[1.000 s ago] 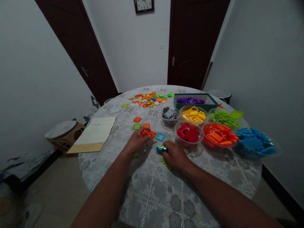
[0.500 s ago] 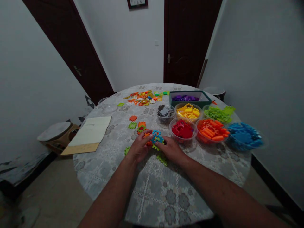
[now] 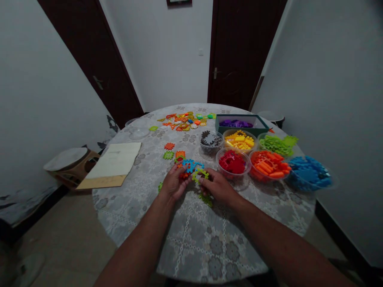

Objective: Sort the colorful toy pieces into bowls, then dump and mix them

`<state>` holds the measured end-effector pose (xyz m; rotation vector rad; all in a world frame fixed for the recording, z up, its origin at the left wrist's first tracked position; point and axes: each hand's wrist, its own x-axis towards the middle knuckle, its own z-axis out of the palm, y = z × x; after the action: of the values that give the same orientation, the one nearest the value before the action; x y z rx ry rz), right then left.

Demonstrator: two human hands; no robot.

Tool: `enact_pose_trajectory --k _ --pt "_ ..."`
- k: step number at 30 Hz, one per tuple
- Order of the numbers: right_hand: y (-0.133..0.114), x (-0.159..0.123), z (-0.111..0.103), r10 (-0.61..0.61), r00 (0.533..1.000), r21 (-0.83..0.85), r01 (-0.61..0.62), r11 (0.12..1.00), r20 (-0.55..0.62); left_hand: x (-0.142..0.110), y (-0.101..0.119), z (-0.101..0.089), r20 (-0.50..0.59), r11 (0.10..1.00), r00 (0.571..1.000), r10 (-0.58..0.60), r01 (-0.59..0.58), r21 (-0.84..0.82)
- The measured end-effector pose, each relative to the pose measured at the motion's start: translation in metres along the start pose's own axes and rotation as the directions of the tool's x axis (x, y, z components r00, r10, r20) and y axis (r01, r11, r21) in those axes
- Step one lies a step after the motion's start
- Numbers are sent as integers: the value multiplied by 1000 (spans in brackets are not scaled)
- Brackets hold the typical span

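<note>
My left hand [image 3: 176, 183] pinches blue interlocking toy pieces [image 3: 188, 165] with notched edges, over orange ones partly hidden behind its fingers. Between the fingers of my right hand [image 3: 218, 186] is a lime-green interlocking toy piece [image 3: 200, 175], close to the blue pieces; whether they touch I cannot tell. Below that hand a green notched piece [image 3: 206, 200] lies on the table. Past my left hand are a loose orange piece [image 3: 169, 146], a green piece [image 3: 168, 155] and another orange one [image 3: 180, 154].
Clear bowls at the right hold grey [image 3: 211, 139], yellow [image 3: 239, 140], red [image 3: 233, 162], orange [image 3: 269, 164], green [image 3: 277, 144] and blue [image 3: 310, 173] pieces. Behind them stands a box [image 3: 259, 130] of purple pieces. Mixed pieces [image 3: 182, 121] lie farther back. An open notebook [image 3: 115, 162] overhangs the left edge.
The blue pieces have shifted left with my left hand. My right hand has parted from them and now holds up the lime-green piece. The camera view has shifted slightly.
</note>
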<state>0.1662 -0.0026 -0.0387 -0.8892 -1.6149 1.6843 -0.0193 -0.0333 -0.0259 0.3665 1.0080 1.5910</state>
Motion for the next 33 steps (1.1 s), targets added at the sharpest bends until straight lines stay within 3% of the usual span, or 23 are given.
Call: enact_pose_trajectory --k 6,11,15,18,21,24,29,33 --pt "-13 -7 -2 -186 983 -102 186 977 4 1 3 -2 60 999 998 9 -11 31" --pt "-60 -25 -33 -213 977 -363 208 908 26 -4 6 3 74 997 997 -32 26 74" --pt "-96 -30 -99 -353 932 -716 190 672 -84 -7 6 7 54 995 996 -74 70 73" --pt "-110 -23 -165 -454 839 -874 -49 484 -299 -5 6 6 42 996 997 -61 59 63" --pt "-114 -14 -224 -496 734 -878 -307 367 -463 -4 8 4 39 998 998 -40 38 52" --pt "-111 -8 -260 -440 724 -847 -458 270 -531 -5 9 3 28 999 999 -26 24 45" --pt "-105 -8 -277 -374 748 -836 -499 227 -548 -5 11 5 0 999 999 -42 42 19" --pt "-107 -20 -256 -540 662 -853 -431 295 -521 -6 11 8 -7 998 998 -63 63 3"
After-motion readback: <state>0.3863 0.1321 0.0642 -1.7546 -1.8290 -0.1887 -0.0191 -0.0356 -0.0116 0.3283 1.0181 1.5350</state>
